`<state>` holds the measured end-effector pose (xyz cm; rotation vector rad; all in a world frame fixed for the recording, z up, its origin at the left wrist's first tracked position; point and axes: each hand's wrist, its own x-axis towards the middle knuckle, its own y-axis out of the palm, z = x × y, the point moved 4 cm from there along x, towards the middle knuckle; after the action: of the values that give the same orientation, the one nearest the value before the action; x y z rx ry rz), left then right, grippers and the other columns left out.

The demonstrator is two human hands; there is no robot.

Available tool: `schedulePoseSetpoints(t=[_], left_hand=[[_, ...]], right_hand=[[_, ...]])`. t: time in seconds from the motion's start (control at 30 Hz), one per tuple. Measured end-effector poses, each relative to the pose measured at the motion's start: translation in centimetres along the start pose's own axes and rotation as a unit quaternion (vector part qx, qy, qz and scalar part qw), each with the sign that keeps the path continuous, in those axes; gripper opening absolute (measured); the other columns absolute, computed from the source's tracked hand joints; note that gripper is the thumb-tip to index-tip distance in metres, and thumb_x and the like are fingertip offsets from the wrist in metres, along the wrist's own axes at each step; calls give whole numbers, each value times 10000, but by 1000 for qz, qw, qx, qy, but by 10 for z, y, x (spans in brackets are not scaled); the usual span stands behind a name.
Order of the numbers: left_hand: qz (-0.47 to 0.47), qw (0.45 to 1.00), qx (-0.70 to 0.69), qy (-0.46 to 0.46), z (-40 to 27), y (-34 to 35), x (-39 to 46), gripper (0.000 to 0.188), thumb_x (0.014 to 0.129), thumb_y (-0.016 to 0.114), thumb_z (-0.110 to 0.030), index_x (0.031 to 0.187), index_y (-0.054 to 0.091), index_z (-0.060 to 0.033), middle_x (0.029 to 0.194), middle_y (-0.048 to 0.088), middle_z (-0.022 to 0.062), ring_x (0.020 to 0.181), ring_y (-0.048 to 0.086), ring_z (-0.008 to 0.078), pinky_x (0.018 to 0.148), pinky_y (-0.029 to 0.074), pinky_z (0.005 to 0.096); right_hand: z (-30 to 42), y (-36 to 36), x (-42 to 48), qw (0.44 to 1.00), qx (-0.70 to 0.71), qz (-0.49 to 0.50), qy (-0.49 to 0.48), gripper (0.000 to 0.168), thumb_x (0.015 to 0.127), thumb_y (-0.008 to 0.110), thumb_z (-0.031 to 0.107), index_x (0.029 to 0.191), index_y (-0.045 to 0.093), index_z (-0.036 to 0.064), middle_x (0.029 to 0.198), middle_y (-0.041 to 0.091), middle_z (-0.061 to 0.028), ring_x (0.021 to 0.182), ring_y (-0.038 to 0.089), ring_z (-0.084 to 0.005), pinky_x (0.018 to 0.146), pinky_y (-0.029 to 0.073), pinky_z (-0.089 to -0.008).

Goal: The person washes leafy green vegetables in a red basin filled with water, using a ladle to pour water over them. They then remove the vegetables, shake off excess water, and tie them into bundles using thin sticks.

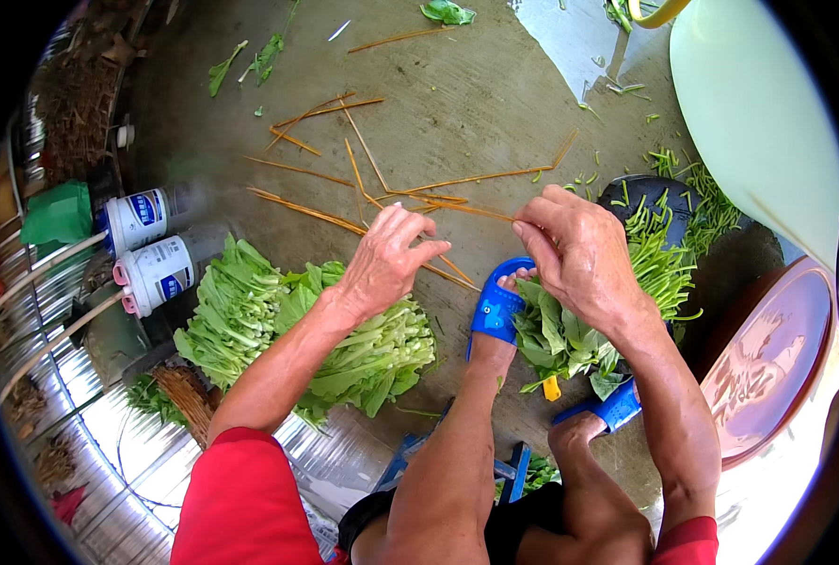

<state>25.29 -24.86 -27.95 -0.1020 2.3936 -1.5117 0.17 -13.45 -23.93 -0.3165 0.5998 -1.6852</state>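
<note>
My right hand (578, 247) pinches one end of a thin brown straw strip (488, 212) between thumb and fingers. It hangs above a heap of leafy green stems (567, 328) beside my foot. To the left, my left hand (394, 258) is over the ground with its thumb apart from the fingers, and I see nothing held in it. Several bent straw strips (313, 210) lie scattered on the concrete, some passing under that hand. Two bundles of leafy greens, one (239, 311) farther left and another (373, 353) nearer my forearm, rest with cut ends showing.
White buckets (157, 275) stand at the left by a wire fence. On the right are a brown basin of water (765, 360) and a large pale green round object (751, 106). Cut stem pieces (709, 205) litter the floor there. My feet wear blue sandals (495, 307).
</note>
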Motion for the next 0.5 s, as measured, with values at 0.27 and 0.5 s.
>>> schedulePoseSetpoints(t=[0.27,0.5], left_hand=[[67,979,133,-140,105,50,-30,1251,637,995,-199,1690,320,-207,1730,281,118,1561,329,387,1254,396,551],[56,991,63,-101,155,58,-46,309,861,820,-142,1112,649,-86,1158,615,84,1117,594,316,929,516,450]], right_hand=[[-11,1,-26,997,42,-23,52,57,930,732,57,947,726,3,844,648,-166,779,678,-385,700,532,-456],[-2,-7,-25,996,67,-42,49,39,923,734,30,930,722,-7,811,638,-156,718,648,-349,655,507,-432]])
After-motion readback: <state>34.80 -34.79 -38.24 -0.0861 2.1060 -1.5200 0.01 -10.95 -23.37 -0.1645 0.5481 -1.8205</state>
